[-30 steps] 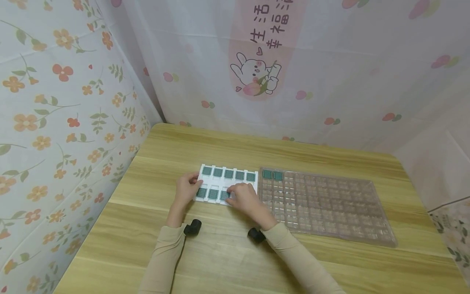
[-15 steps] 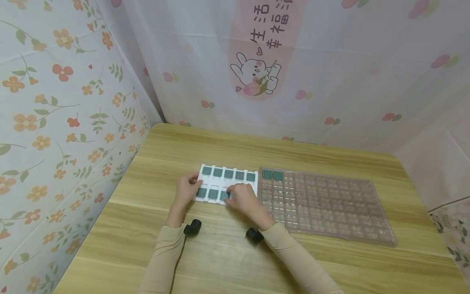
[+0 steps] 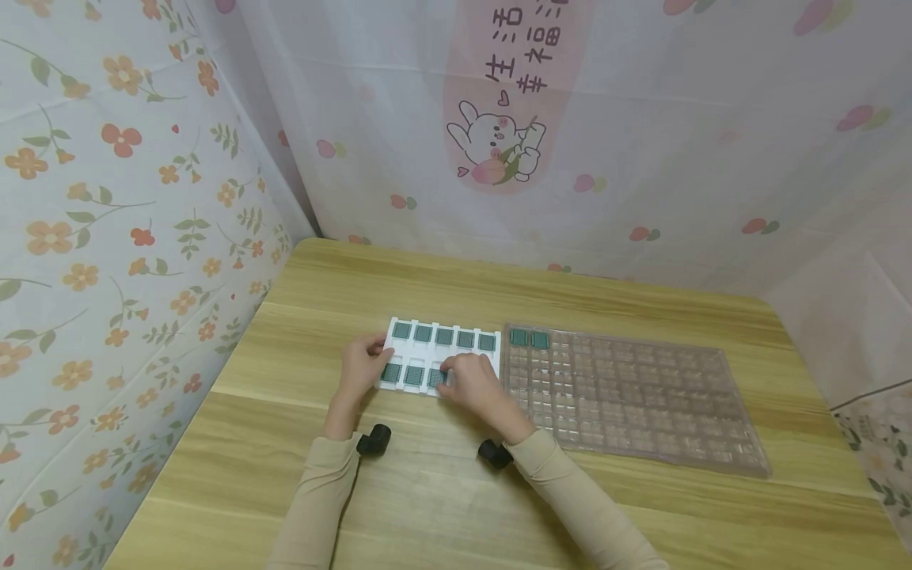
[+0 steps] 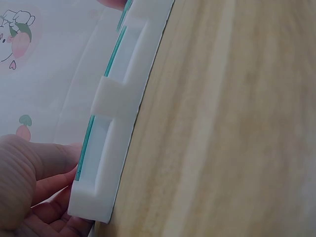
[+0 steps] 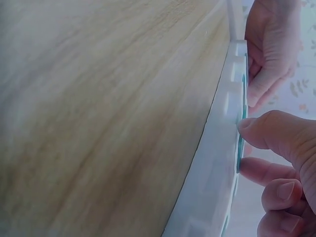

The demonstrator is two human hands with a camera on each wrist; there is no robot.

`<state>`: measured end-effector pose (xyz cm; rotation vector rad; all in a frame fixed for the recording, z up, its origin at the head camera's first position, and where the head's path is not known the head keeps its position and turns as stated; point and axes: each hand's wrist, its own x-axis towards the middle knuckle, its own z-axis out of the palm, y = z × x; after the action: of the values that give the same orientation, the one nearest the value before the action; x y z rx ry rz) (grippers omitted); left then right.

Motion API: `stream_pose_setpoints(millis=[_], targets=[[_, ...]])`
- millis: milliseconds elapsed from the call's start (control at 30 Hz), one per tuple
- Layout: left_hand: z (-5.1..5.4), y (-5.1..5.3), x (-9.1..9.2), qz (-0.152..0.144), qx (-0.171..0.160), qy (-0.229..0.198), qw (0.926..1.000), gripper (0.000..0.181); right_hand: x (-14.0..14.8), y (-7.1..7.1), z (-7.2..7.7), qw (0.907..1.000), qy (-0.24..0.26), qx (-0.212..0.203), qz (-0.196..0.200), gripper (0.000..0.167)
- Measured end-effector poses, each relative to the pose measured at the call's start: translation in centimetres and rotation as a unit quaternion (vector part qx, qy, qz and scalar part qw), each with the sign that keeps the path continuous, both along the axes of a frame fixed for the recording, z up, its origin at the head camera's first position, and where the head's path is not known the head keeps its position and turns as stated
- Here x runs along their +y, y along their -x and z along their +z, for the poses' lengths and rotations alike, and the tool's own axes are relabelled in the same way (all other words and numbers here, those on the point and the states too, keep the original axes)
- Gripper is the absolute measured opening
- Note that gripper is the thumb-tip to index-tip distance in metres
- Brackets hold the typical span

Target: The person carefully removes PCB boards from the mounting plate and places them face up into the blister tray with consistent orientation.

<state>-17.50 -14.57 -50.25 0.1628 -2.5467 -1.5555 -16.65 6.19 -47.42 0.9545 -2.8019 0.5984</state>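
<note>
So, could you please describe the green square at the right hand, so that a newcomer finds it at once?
On the wooden table, find the white tray, left of the clear tray. In the white tray's near row, the green square is third from the left. Unlike its neighbours, it is pinched by the fingers of the right hand.

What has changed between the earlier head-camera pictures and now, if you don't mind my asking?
Nothing clearly moved, and nothing was taken hold of or let go. The right hand still pinches a green chip in the near row of the white tray, the left hand still holds that tray's left end, and two other chips remain in the clear tray.
</note>
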Motion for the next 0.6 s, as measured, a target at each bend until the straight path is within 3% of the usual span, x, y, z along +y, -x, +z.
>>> stream_pose_setpoints(millis=[600], targets=[[0.0, 0.0, 0.0, -0.002, -0.007, -0.003, 1.0, 0.03, 0.8, 0.1, 1.1, 0.9998, -0.005, -0.012, -0.013, 0.021]])
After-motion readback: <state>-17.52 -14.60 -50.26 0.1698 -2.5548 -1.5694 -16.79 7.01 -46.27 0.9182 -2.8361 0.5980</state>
